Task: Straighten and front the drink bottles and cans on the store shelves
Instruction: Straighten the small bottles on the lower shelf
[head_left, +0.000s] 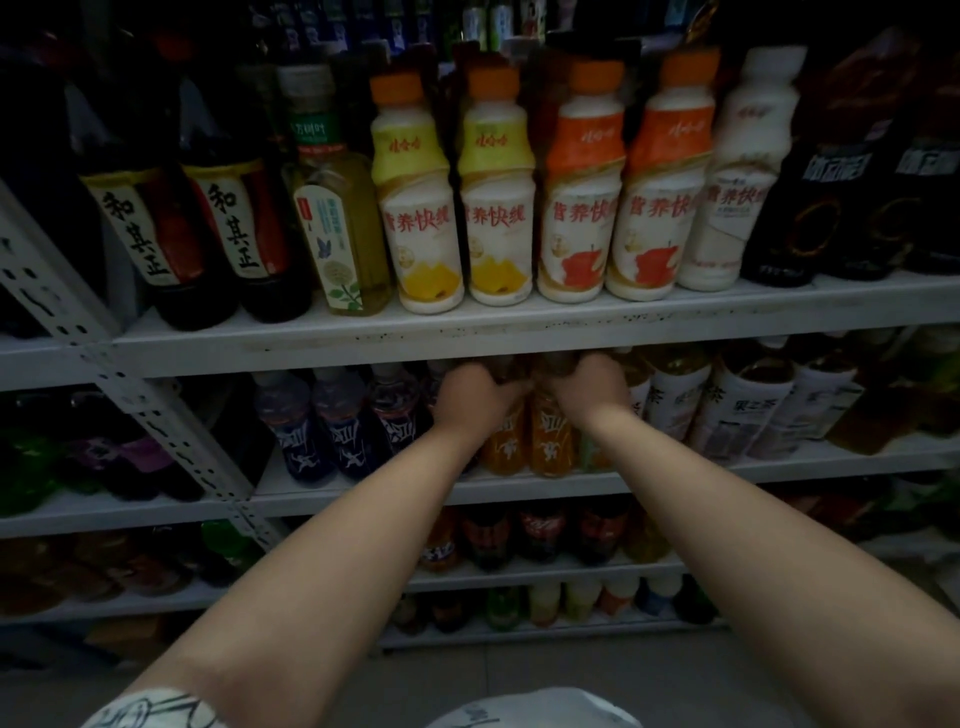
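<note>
left hand (475, 392), right hand (597, 384) grip orange bottles (553, 441) | caps hidden — shelf edge (519, 332)

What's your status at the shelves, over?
Left hand and right hand gripping orange bottles near their tops, second shelf down. Upper shelf edge hides the caps.

Both forearms (332, 551) are bare; the white shirt (156, 709) carries black line-drawn print.
</note>
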